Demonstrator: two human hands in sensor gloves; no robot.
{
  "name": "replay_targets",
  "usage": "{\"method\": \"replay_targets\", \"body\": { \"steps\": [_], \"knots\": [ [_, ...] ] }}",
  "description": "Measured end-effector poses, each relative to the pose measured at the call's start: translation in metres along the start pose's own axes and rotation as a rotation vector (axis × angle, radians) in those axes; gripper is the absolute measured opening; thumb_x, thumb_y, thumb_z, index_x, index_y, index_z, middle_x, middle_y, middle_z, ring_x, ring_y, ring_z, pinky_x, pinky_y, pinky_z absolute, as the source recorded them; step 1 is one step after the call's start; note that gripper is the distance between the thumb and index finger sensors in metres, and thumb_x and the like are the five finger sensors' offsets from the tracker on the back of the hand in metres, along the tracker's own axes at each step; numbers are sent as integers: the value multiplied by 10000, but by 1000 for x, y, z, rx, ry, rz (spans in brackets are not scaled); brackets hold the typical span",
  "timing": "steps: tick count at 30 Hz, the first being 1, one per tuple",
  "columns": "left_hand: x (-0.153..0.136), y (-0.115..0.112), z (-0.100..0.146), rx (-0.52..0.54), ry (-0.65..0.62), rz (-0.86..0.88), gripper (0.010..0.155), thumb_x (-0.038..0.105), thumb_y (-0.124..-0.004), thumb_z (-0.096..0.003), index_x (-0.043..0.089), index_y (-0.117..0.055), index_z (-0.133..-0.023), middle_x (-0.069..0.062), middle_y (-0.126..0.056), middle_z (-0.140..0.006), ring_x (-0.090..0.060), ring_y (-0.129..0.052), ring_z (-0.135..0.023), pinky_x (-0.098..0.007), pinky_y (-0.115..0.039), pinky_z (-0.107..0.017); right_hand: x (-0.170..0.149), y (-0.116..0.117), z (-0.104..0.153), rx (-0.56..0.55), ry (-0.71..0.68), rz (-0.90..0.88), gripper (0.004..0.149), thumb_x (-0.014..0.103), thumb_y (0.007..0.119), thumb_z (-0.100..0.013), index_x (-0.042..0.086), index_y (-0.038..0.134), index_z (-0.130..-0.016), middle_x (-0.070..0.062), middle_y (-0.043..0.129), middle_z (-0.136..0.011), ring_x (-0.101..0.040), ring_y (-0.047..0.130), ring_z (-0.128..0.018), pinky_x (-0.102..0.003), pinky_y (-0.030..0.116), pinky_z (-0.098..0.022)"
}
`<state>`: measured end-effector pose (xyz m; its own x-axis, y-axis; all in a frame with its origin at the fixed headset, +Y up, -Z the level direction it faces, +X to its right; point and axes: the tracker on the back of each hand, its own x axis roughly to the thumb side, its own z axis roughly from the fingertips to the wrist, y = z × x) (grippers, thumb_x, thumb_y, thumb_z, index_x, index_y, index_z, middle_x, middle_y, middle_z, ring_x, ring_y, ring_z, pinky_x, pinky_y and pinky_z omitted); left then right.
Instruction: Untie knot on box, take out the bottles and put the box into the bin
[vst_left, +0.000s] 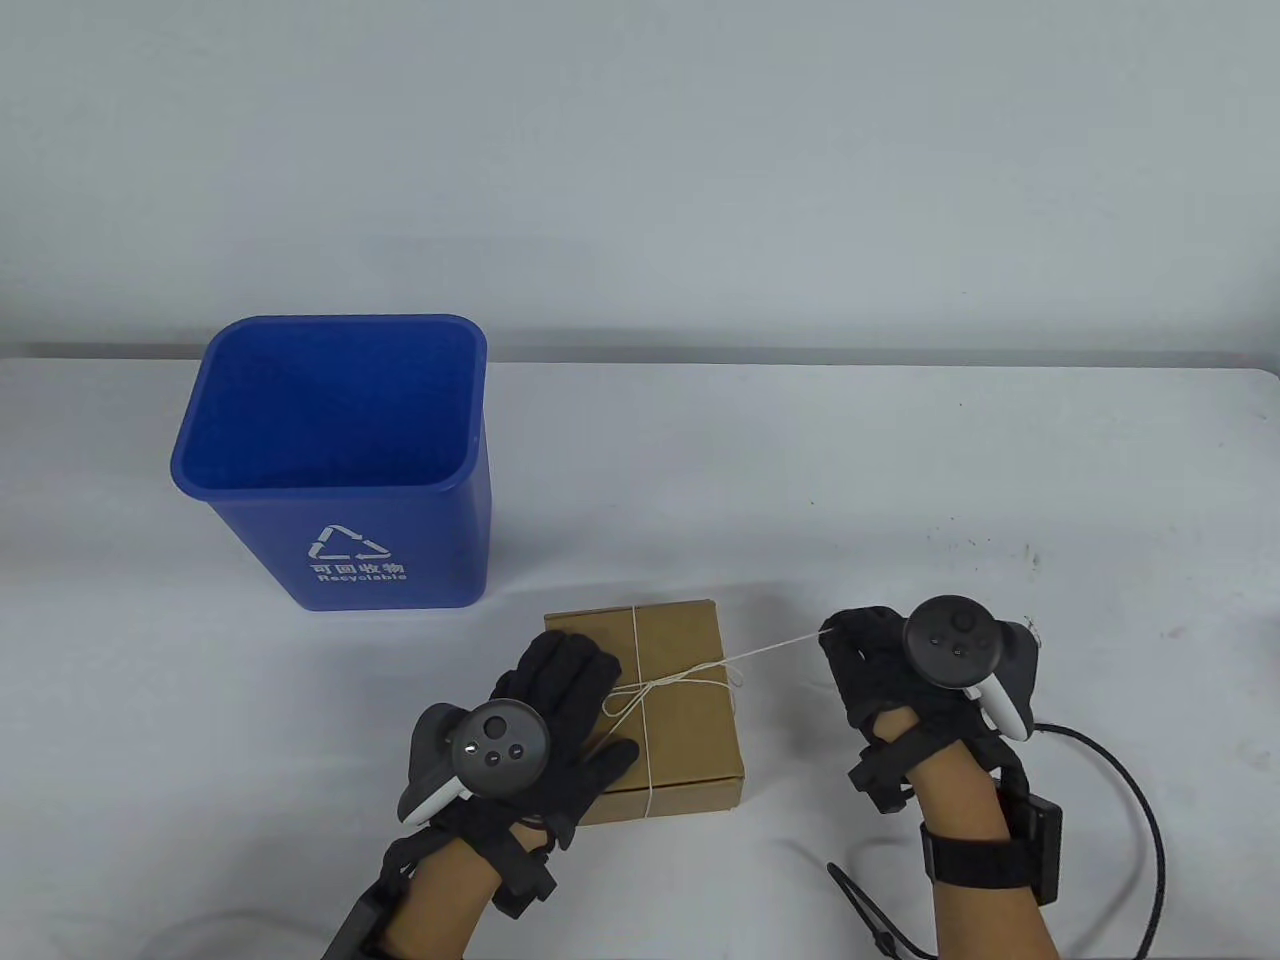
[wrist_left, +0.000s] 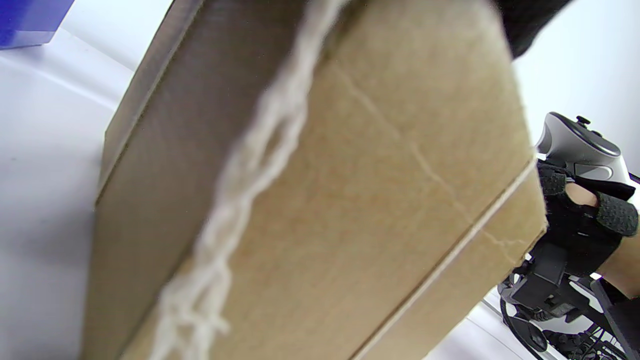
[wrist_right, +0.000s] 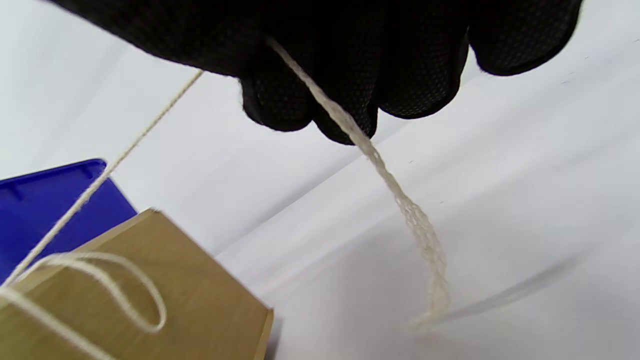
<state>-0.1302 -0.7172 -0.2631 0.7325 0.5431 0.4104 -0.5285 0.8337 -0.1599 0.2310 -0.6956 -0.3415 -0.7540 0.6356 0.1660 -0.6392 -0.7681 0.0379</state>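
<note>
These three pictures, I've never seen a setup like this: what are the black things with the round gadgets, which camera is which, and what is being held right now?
They are a person's two hands in black sensor gloves; the round gadget strapped on each is a tracker, not something held. The big picture looks down at the white table; the other two come from cameras on the wrists.

On the table stand a blue bin and a brown cardboard box tied with white string.

The left hand lies flat on the box lid, steadying it. The right hand sits off to the box's right, pinching one string end, which runs taut back to the knot. In the right wrist view the string's loose end hangs below the fingers. The box is not yet opened.
</note>
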Motion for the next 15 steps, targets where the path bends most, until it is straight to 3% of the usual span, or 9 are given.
{"method": "replay_targets", "body": {
  "steps": [15],
  "knots": [
    [0,0,0,1,1,1,831,592,-689,-524,204,-360,-1181,-84,-243,-1209,-423,-143,-1137,-759,-303,-730,-28,-16,0,-57,135,-55,379,304,633,-516,91,844,-747,-137,839,-817,-511,751,-810,-680,596,-564]
  ]
}}
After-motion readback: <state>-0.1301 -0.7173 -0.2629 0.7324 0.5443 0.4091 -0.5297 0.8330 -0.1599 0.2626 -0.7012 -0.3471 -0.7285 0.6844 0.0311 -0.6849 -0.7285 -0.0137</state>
